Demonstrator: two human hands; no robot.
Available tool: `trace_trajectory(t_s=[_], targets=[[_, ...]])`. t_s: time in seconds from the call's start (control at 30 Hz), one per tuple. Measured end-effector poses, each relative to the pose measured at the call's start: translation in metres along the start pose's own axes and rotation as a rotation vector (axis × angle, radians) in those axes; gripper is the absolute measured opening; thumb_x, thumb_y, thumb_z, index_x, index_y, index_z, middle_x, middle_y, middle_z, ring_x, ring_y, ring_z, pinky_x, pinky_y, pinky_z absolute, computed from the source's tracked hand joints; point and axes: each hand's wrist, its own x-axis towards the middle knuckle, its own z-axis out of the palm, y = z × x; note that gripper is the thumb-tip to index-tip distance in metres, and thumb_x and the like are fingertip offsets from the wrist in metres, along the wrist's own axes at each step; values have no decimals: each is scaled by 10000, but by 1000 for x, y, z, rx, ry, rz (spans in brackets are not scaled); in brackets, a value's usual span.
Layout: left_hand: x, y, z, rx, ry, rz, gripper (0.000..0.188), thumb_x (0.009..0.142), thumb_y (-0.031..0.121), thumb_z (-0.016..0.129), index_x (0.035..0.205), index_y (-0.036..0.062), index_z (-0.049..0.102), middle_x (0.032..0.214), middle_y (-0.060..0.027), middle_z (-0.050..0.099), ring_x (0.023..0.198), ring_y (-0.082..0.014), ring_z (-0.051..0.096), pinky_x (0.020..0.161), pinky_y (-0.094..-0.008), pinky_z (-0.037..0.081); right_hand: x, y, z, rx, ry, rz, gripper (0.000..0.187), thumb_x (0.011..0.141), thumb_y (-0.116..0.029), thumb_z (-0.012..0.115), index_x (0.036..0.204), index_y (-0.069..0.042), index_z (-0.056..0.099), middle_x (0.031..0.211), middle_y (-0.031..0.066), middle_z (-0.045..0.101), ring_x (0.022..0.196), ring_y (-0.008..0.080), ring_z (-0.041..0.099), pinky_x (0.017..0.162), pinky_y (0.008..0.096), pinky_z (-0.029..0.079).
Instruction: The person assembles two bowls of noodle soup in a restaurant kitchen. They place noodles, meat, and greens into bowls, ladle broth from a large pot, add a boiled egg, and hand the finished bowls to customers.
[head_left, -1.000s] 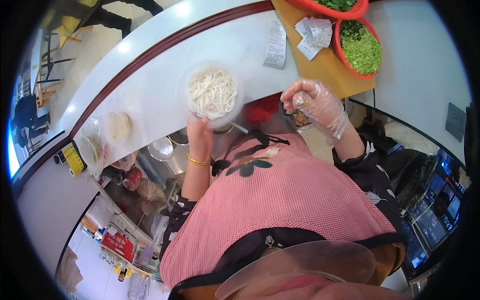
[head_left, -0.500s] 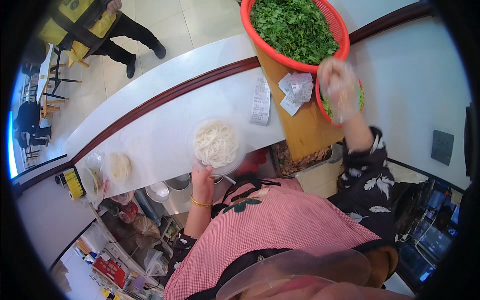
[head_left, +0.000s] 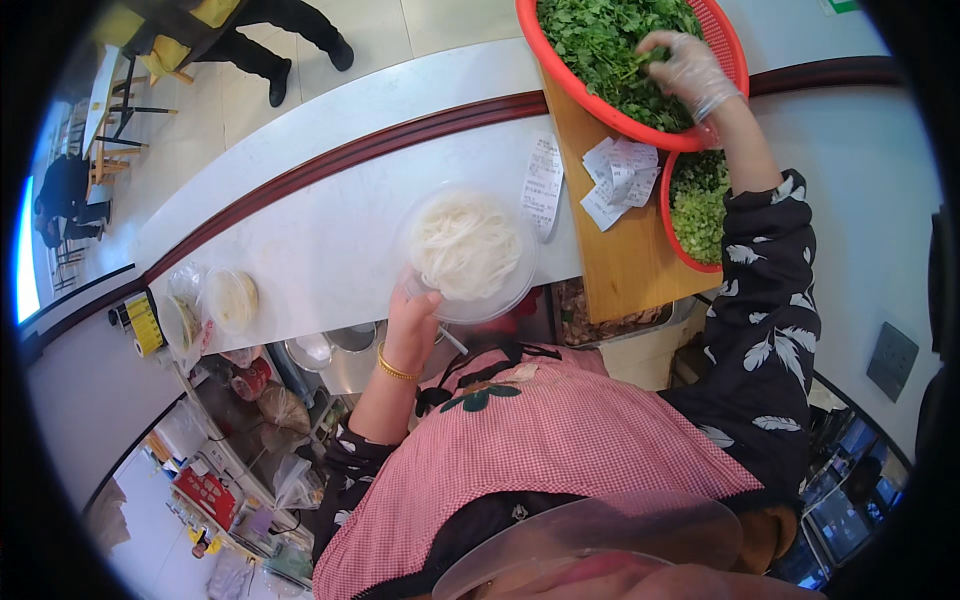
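Observation:
My left hand [head_left: 411,322] grips the rim of a clear round plastic bowl [head_left: 492,303] with white noodles [head_left: 465,245] in it, thumb on the near edge. The bowl is above the counter's near edge. In a thin clear glove, my right hand [head_left: 694,76] reaches into a big red basket [head_left: 600,98] at the far right. Its fingers curl around some of the chopped cilantro [head_left: 590,40] that fills the basket. Just nearer is a smaller red basket [head_left: 676,240] of chopped pale-green vegetable [head_left: 697,215], partly behind the large one.
Paper slips [head_left: 622,178] lie on a wooden board [head_left: 610,270], beside a long receipt [head_left: 542,185] on the white counter [head_left: 350,215]. A lidded noodle container [head_left: 232,300] stands at left. A meat tray [head_left: 600,320] sits below the board. Across the counter stands a person [head_left: 270,45].
My right hand has gone from over the smaller basket up into the cilantro, uncovering the pale-green vegetable. My left hand still holds the noodle bowl. The whole view has shifted slightly.

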Motion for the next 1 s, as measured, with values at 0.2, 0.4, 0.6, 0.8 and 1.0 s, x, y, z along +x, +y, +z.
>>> trace_trajectory(t_s=[0.2,0.4,0.6,0.8,1.0], targets=[[35,2,34,41,-126,-80,626,783,102,581,1376,-18,422,1302,-97,548,1180,-184,525,1000,-316,405,-4,21,-13,175,143,-65,255,918,-334,666,1135,-202,682,679,-22,519,562,87,533,530,257,484],[65,5,88,137,-125,-144,593,838,137,598,1382,-13,412,1329,-106,540,1209,-197,532,1018,-347,422,-15,9,-28,415,206,-29,245,928,-376,647,1119,-228,686,746,-21,550,637,68,534,547,221,428],[78,-1,109,145,-59,-136,499,808,152,636,1267,32,480,981,-6,588,811,-74,496,699,-227,403,-101,-67,-23,704,-82,-119,219,944,-272,627,1091,-115,664,1028,27,624,906,83,576,708,240,479],[76,-7,104,157,-57,-153,466,816,160,625,1246,41,491,1003,-3,583,830,-72,493,697,-222,395,-144,-108,53,-9,-76,-470,360,908,-187,626,1240,-53,591,1214,182,596,1128,343,579,997,403,445],[67,-15,88,92,-63,-173,455,822,109,583,1264,45,497,1051,-2,577,862,-71,494,708,-227,398,-169,-102,53,80,129,-470,263,878,-109,635,1130,-36,655,1104,160,644,1028,342,612,901,386,486]])
